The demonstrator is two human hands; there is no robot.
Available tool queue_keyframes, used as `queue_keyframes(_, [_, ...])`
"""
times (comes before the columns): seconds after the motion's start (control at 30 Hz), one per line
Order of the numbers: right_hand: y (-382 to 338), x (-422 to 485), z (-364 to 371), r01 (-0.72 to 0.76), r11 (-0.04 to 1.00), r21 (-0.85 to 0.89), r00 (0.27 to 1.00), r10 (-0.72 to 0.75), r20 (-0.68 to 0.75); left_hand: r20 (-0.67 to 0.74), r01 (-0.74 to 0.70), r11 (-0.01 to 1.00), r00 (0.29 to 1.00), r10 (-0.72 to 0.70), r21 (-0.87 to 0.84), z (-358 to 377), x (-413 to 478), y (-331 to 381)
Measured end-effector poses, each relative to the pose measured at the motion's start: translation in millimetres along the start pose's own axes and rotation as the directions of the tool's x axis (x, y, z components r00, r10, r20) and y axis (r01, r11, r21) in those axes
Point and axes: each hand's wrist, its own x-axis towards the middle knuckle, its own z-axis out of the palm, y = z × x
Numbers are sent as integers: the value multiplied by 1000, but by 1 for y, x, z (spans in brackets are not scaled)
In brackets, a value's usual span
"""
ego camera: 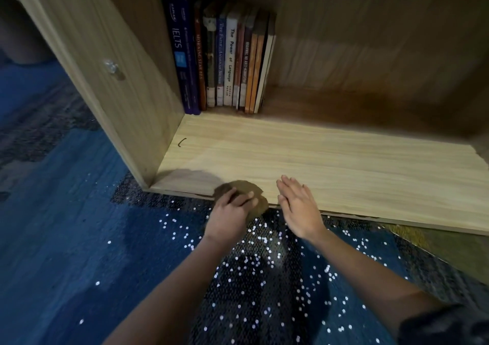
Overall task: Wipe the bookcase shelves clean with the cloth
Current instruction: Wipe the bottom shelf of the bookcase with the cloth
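Cloth (248, 188): small brown wad on the front edge of the shelf (344, 164), near its left corner, partly over the lip.
Left hand (227, 213): fingers curled over the cloth, gripping it and bearing down on the board.
Right hand (299, 207): fingers straight and together, holding nothing, at the front edge just beside the cloth. Whether it touches the board cannot be told.
Handling: the cloth looks soft, light and limp. Expect it to bunch and roll under a push. It is not fragile.
Surface: the pale wood-grain board looks smooth, so the cloth should slide with little drag.
Where to hold: from above, with the palm flat on the wad and the fingers hooked over its leading edge to keep it spread.
Books (225, 59): upright row at the back left, well apart from the cloth. Wipe around them.
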Motion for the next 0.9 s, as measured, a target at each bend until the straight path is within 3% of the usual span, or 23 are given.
queue_keyframes(0.1, [-2,2,-2,-27,998,50,1000,27,11,83,-102,990,990,110,-98,-17,-15,-6])
queue_keyframes(0.17, [-3,6,-4,-25,998,53,999,24,23,-58,-3,963,998,-13,-268,-33,-13,-14])
queue_keyframes(0.23, [-3,8,-5,-18,999,48,999,16,35,-173,132,890,958,-226,-436,-50,3,-18])
queue_keyframes(0.33, [-3,6,-10,-7,998,61,999,4,50,-57,263,755,928,-369,-601,-66,29,-15])
queue_keyframes(0.47, [-17,14,-24,-61,992,107,998,58,32,37,397,832,908,-417,-388,-57,34,-40])
queue_keyframes(0.57, [-42,29,-26,-40,993,111,997,47,-55,22,497,838,863,-505,-227,-43,14,-72])
queue_keyframes(0.67, [-81,53,-22,70,995,76,997,-67,-39,7,496,842,862,-506,-212,-36,-4,-94])
queue_keyframes(0.8, [-135,80,6,103,995,4,972,-102,212,15,537,774,825,-565,-334,-42,-3,-112])
queue_keyframes(0.9, [-140,105,27,50,996,-70,986,-38,160,77,582,717,794,-604,-382,-40,2,-121])
